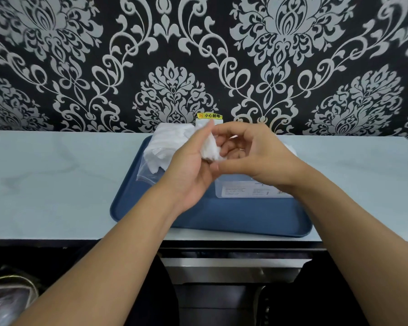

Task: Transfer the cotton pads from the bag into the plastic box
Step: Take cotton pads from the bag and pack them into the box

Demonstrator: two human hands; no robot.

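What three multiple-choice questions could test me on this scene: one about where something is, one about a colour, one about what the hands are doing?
1. Where does the bag of cotton pads lie?
A. On the tray's far left part
B. On the floor
C. On the bare counter, off the tray

2. What colour is the tray?
A. Red
B. Blue
C. Yellow

3. What does the left hand hold?
A. Nothing
B. A spoon
C. A bunch of cotton pads

Answers: 1 A, the bag rests at the tray's far left corner. 2 B, its bare surface is blue. 3 C, white pads sit between its fingers.
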